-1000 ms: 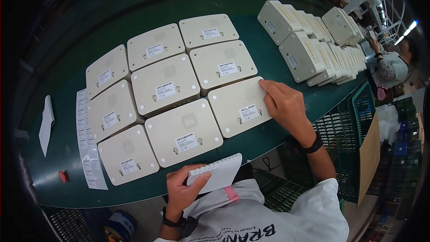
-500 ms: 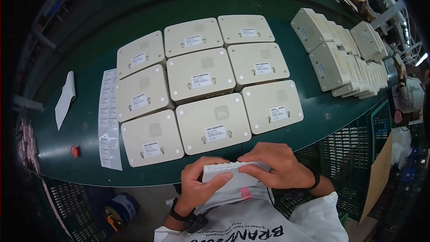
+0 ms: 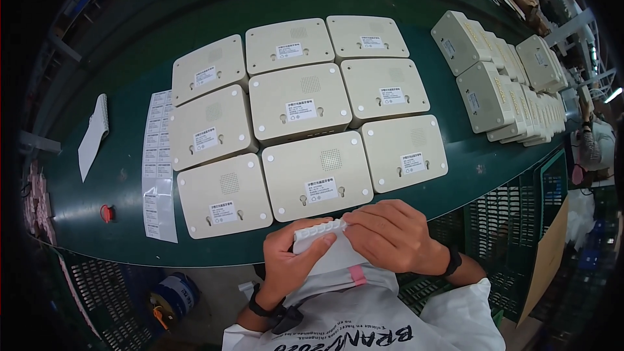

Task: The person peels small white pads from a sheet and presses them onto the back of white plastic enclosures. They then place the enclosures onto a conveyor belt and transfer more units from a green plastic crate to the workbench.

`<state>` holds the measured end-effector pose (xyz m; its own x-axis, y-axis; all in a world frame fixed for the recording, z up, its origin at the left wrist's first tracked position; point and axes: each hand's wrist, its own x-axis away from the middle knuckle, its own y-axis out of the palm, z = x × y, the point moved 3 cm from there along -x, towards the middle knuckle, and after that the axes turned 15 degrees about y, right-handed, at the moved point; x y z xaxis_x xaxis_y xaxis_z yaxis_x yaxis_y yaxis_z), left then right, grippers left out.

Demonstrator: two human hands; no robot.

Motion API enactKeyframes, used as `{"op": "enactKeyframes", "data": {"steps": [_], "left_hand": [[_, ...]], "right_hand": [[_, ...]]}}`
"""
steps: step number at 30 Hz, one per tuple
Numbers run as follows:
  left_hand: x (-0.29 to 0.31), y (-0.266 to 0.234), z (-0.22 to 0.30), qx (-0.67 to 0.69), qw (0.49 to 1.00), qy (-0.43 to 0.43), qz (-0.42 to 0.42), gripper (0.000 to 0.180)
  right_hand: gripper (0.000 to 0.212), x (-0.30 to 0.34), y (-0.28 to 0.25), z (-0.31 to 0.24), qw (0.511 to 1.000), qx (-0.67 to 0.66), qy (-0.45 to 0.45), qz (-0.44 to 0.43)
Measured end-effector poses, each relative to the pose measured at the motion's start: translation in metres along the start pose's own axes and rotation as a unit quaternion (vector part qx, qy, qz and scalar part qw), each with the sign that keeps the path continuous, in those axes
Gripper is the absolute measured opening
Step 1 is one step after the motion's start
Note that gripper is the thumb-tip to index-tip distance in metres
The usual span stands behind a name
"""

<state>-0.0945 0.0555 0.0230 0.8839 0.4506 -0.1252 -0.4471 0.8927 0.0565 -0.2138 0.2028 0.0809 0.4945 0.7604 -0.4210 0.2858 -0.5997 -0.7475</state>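
My left hand (image 3: 289, 257) grips a white sheet (image 3: 325, 257) with a row of small round white bumps along its upper edge, thumb on its face. Closed fingers of my right hand (image 3: 393, 237) pinch the sheet's right upper corner; whether a single bump is between the fingertips is hidden. Just beyond my hands, several cream plastic boxes (image 3: 296, 172) lie in three rows, each with a printed label and two keyhole slots. White round pads sit at the corners of the front row and of the middle row's left and centre boxes; the others show small dark corner holes.
Left of the boxes lie a strip of label sheets (image 3: 156, 205), a red round item (image 3: 107, 213) and another white sheet (image 3: 93, 136). More cream boxes (image 3: 481, 101) stand stacked at the right of the green table (image 3: 123, 247). Green crates (image 3: 507, 218) and a blue bucket (image 3: 174, 296) are below.
My right hand has shifted slightly, its fingers drawing together at the sheet's upper corner. The view has moved a little; the boxes lie as before.
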Motion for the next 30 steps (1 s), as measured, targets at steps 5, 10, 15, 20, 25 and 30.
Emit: {"op": "enactKeyframes", "data": {"steps": [5,10,15,20,25,30], "left_hand": [[0.000,-0.003,0.000,0.011,1.000,-0.002,0.004,0.026],[-0.002,-0.003,0.000,-0.033,0.996,0.084,-0.022,0.025],[0.004,-0.011,-0.007,-0.053,0.996,0.066,-0.015,0.024],[0.007,-0.017,-0.014,-0.056,0.997,0.059,0.006,0.023],[0.005,-0.018,-0.015,-0.062,0.996,0.061,0.000,0.024],[0.003,-0.014,-0.012,-0.055,0.993,0.101,-0.008,0.025]], "right_hand": [[0.024,-0.003,0.003,0.006,0.996,-0.077,0.048,-0.007],[0.026,0.001,0.004,0.007,0.997,-0.069,0.013,-0.006],[0.025,-0.014,-0.019,0.019,0.996,-0.079,0.045,-0.010],[0.014,-0.078,-0.043,0.102,0.948,-0.149,0.281,0.000],[0.013,-0.108,-0.029,0.129,0.932,-0.154,0.316,-0.091],[0.011,-0.137,-0.030,0.153,0.925,-0.156,0.337,-0.082]]}}
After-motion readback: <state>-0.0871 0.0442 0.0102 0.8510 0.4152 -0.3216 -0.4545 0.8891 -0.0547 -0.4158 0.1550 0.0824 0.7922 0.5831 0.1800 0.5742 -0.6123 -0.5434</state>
